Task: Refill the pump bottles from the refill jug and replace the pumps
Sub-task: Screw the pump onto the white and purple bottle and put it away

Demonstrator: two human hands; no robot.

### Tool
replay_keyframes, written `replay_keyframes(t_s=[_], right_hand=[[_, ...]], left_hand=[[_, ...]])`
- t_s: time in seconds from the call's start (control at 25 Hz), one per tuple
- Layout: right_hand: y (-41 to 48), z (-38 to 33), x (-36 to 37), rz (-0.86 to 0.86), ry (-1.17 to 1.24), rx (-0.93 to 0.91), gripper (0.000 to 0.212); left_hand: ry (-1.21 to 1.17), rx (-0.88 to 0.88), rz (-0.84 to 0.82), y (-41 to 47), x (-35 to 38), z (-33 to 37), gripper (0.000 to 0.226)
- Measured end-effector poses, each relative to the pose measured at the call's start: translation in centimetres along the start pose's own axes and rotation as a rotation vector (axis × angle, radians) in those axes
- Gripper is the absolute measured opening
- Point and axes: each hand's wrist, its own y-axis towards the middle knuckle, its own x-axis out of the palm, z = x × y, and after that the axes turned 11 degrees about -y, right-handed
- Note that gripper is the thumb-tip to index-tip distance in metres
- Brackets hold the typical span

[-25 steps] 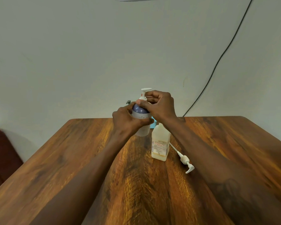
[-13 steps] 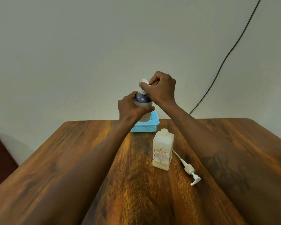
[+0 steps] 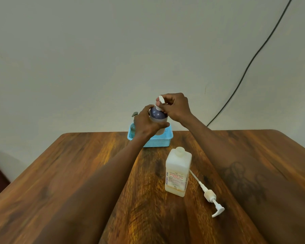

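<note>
Only one thing carries legible print — the pale, square-shouldered translucent plastic bottle (image 3: 178, 171) standing uncapped on the brown wooden table (image 3: 77, 173). Its white front label bears red capitals reading "BIOCHEX CHG", with a second red word beneath that looks like "Handrub", though it is too blurred to be sure. Up the label's left edge, blue vertical lettering repeats "BIOCHEX CHG". The finer lines of print below — several rows of it — are too small to read.
</note>
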Motion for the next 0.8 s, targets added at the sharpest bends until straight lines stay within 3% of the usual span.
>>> replay_keyframes(t_s=[0.28,0.48,0.6,0.72,0.8], right_hand=[[0.0,3.9,3.3,0.025,-0.090,0.058,0.022],[0.2,6.6,4.5,-0.027,-0.072,0.163,0.016],[0.3,7.6,4.6,-0.029,-0.089,0.224,0.028],[-0.7,8.8,4.4,-0.091,-0.169,0.258,0.050],[-2.4,10.0,4.4,-0.104,-0.223,0.275,0.041]], left_hand=[[0.139,-0.122,-0.153,0.7,2.0,-2.2,0.076],[0.347,-0.050,-0.178,-1.6,0.3,-4.8,0.050],[0.566,0.024,-0.223,-2.8,-1.4,-6.7,0.036],[0.614,0.058,-0.225,-3.3,-1.8,-7.8,0.022],[0.562,0.037,-0.219,-3.5,-1.4,-7.9,0.021]])
